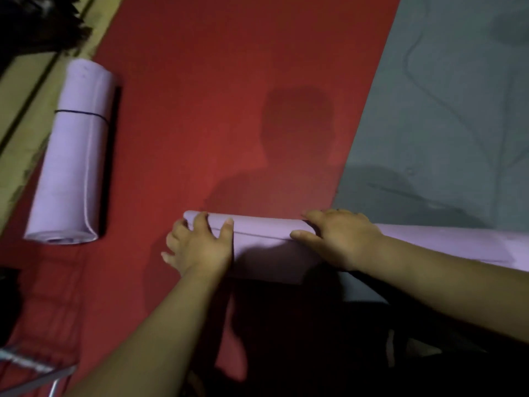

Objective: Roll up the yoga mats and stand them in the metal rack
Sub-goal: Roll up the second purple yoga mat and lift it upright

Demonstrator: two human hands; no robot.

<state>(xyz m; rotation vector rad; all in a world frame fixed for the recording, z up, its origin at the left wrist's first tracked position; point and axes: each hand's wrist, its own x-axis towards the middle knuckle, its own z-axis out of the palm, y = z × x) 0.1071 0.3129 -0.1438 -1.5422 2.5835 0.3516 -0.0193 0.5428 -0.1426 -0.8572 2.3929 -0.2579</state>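
A lilac yoga mat point(266, 239) lies across the red floor covering, its far edge curled into a thin roll. My left hand point(200, 245) presses on the roll's left end, fingers wrapped over it. My right hand point(340, 236) lies on the roll further right, fingers spread over the top. The flat part of the mat runs off to the right under my right forearm. A second lilac mat point(71, 156), fully rolled and bound with a dark band, lies on the floor at the left. A corner of the metal rack point(31, 368) shows at the bottom left.
A red carpet point(214, 96) covers the middle of the floor, with a grey sheet point(443, 110) to the right and a tan strip point(25, 90) along the left. A dark object sits at the top left corner. My shadow falls on the carpet.
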